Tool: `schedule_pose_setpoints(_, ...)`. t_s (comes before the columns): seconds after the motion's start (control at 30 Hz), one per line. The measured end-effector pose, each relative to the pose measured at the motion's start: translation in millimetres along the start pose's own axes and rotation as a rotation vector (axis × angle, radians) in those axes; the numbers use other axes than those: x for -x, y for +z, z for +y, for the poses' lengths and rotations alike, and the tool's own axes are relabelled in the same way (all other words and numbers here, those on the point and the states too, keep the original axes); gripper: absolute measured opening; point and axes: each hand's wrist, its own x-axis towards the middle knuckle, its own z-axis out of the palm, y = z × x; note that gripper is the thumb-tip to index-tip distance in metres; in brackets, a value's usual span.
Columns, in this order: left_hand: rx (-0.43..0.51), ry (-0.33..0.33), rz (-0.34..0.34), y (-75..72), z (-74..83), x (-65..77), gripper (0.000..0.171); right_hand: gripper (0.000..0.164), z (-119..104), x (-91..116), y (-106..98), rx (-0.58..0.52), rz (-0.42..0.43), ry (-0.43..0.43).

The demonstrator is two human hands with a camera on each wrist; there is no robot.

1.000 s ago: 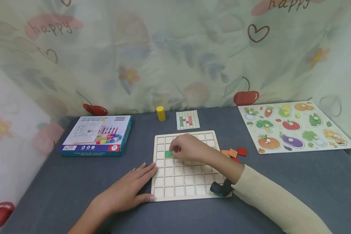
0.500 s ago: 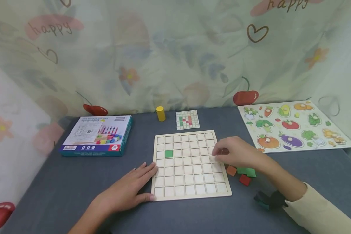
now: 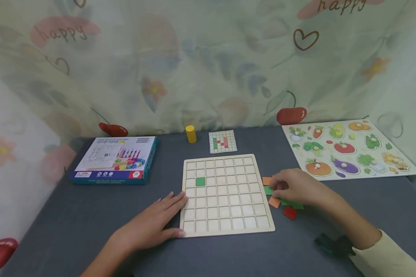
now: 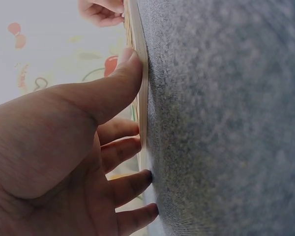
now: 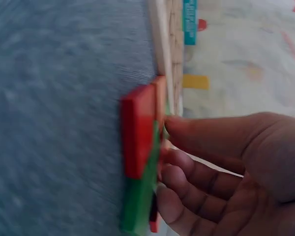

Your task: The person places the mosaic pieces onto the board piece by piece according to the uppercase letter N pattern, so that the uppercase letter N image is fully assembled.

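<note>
A pale wooden grid board (image 3: 227, 233) lies on the table, with one green square tile (image 3: 200, 181) in a cell toward its upper left. My left hand (image 3: 152, 221) rests along the board's left edge, fingers extended and the thumb (image 4: 123, 78) at its near corner. At the board's right side my right hand (image 3: 298, 186) is low over a loose pile of tiles, thumb and bent fingers spread around them. The pile has a red tile (image 5: 140, 130), an orange tile (image 3: 274, 202) and green tiles (image 3: 297, 205); part of it is hidden beneath the hand.
Behind the board lie a small pattern card (image 3: 222, 142) and a yellow cylinder (image 3: 191, 134). A boxed toy set (image 3: 114, 159) stands at the left, a vegetable puzzle board (image 3: 346, 150) at the back right. A printed curtain (image 3: 208, 69) hangs behind.
My right hand has moved right from the green tile on the board, past the board's edge, and down to the loose tiles. The left hand has stayed at the board's left edge.
</note>
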Motion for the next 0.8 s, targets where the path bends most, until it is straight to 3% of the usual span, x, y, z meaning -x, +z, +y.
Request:
schedule_pose_setpoints(0.33, 0.006, -0.008, -0.001, -2.9, 2.1, 0.2, 0.087, 0.013, 0.0, -8.1, 8.9, 0.023, 0.020, 0.051)
schedule_pose_setpoints(0.53, 0.008, -0.008, -0.001, -3.2, 1.4, 0.9, 0.088, 0.018, 0.0, -9.3, 9.6, -0.041, 0.033, 0.044)
schedule_pose_setpoints(0.8, 0.016, 0.005, 0.001, 0.0, -0.7, 1.2, 0.087, 0.011, 2.4, -5.9, 4.6, -0.129, 0.047, 0.076)
